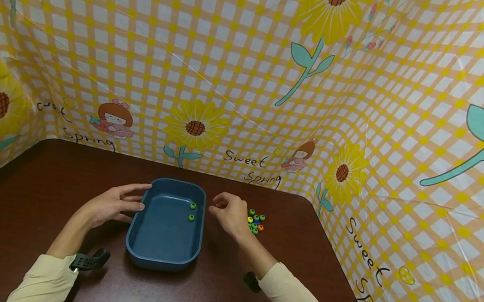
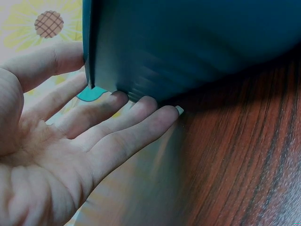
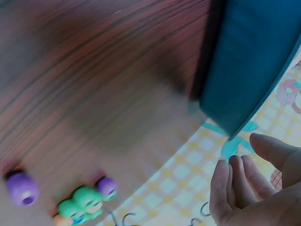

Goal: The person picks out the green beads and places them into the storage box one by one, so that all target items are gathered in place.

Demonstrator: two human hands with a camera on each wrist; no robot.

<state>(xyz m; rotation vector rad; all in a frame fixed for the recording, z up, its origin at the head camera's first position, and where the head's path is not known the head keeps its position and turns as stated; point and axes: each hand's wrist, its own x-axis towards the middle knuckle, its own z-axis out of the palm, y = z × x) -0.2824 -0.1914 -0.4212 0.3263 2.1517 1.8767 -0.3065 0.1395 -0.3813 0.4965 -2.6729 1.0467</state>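
A blue rectangular tray (image 1: 166,229) stands on the table with two green beads (image 1: 192,211) inside, near its right wall. My left hand (image 1: 111,205) rests against the tray's left side. Its fingers (image 2: 134,134) are fairly straight and touch the outer wall in the left wrist view. Just off the tray's right side, my right hand (image 1: 230,215) hovers with loosely bent fingers. Thumb and fingertips (image 3: 235,162) are apart there, and nothing shows between them. Several beads, green, yellow, blue and orange, form a loose pile (image 1: 256,222) right of that hand, which partly hides it.
The dark brown table (image 1: 105,272) has a checked cloth (image 1: 246,77) with sunflowers hanging behind it and at both sides. A purple-looking bead (image 3: 22,189) lies apart from a cluster (image 3: 84,205) in the right wrist view. Black straps (image 1: 89,261) sit at the wrists.
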